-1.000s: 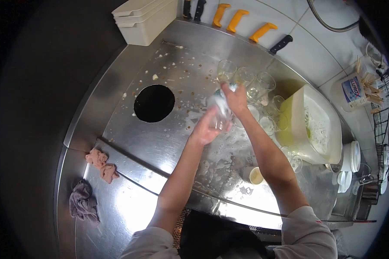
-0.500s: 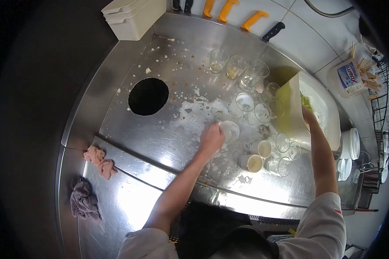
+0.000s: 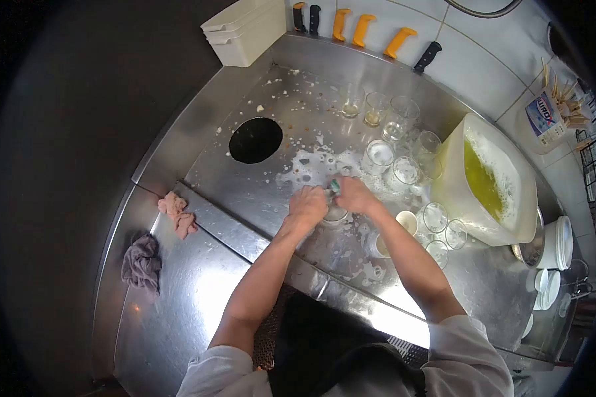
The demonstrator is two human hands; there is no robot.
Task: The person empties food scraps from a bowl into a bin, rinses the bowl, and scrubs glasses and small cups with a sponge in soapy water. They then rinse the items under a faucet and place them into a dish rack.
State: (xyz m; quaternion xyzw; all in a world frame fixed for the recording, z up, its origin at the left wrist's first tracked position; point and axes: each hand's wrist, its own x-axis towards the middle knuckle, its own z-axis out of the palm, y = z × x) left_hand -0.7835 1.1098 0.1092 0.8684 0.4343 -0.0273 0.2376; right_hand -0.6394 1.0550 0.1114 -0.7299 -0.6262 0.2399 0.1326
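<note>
My left hand (image 3: 309,205) is closed around a clear glass cup (image 3: 336,214), low over the wet steel counter. My right hand (image 3: 355,196) meets it at the glass, its fingers closed on a small green scrubbing sponge (image 3: 336,186), of which only an edge shows. Foam (image 3: 314,165) is spread on the steel just beyond both hands. To the right of them stand pale cups (image 3: 407,222), partly behind my right forearm, and several clear glasses (image 3: 436,217). Farther back are more glasses (image 3: 379,153), some with suds or dregs in them.
A cream tub (image 3: 453,159) of foamy yellow-green water stands at the right. The counter has a round dark hole (image 3: 255,140) with food scraps around it. Pink cloth (image 3: 177,215) and a grey cloth (image 3: 141,263) lie left. Several knives (image 3: 363,30) hang on the tiled wall.
My right hand has come out of the tub and moved left to the glass cup, now with the green sponge. My left hand still grips the cup. The camera view has shifted.
</note>
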